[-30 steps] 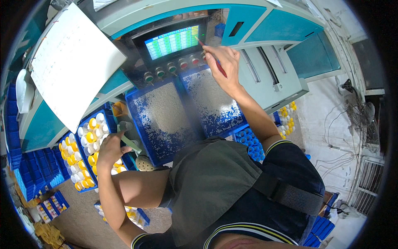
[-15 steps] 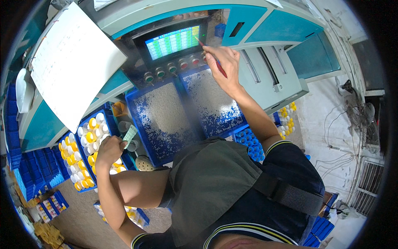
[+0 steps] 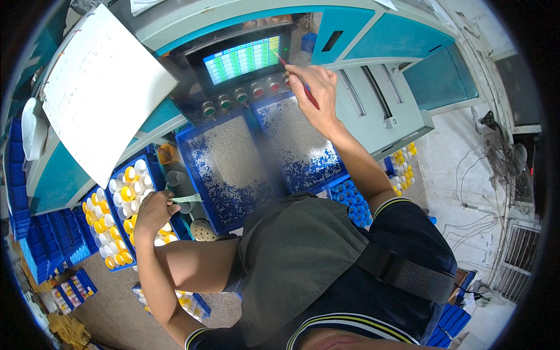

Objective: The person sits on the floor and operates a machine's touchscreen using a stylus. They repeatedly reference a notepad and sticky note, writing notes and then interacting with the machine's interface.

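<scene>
My right hand (image 3: 318,96) is closed around a slim red pen (image 3: 283,60), whose tip is at the right side of a lit touchscreen (image 3: 239,60) showing a coloured grid. Whether the tip touches the glass I cannot tell. My left hand (image 3: 154,213) pinches a small pale green paper slip (image 3: 188,199), seen nearly edge-on. It hovers over a blue bin (image 3: 118,220) of yellow and white round cups or caps. Below the screen lie two blue trays, a left tray (image 3: 190,166) and a right tray (image 3: 319,185), both spread with pale granules.
Round push buttons (image 3: 241,94) line the panel under the screen. A large white sheet (image 3: 105,87) with handwriting hangs at the left. A perforated scoop-like thing (image 3: 202,230) sits beside the left tray. Blue tube-like pieces (image 3: 353,201) stand at the right, near a grey machine bed (image 3: 379,116).
The paper slip in my left hand has tilted from pointing up to lying nearly level, turned edge-on. My right hand and the pen have stayed almost still.
</scene>
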Available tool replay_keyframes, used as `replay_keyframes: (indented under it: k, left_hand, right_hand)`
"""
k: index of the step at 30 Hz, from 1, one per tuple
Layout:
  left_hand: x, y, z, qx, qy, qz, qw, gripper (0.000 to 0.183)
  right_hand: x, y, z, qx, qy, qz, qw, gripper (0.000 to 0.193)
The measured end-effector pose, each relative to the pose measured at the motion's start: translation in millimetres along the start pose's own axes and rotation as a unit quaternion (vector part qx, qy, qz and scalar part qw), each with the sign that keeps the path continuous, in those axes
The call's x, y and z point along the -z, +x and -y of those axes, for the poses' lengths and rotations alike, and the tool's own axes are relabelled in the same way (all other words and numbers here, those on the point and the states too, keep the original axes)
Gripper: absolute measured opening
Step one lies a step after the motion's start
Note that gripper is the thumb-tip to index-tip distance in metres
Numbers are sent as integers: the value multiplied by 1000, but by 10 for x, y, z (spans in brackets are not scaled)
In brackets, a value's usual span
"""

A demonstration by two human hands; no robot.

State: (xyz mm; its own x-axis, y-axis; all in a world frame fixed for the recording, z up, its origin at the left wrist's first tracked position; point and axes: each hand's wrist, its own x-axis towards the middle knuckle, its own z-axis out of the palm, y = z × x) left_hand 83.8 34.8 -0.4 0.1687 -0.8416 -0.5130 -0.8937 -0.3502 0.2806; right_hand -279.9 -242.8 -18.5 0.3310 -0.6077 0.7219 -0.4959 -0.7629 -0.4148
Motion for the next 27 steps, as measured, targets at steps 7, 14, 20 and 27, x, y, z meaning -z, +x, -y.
replay_keyframes:
  k: [7,14,20,27]
  left_hand:
    - [87,-18,-136,20,18,15,1000,53]
    - [116,-14,-206,3,7,-1,1000,71]
    - [66,-44,-141,-3,22,-21,1000,53]
    - [38,-46,-108,-13,14,-29,999,33]
  right_hand:
    - [-20,9,-6,2,-2,1,1000,22]
    - [5,38,14,5,-7,-14,1000,22]
    - [-2,50,17,7,-6,-14,1000,22]
    - [5,41,6,12,-29,-6,999,21]
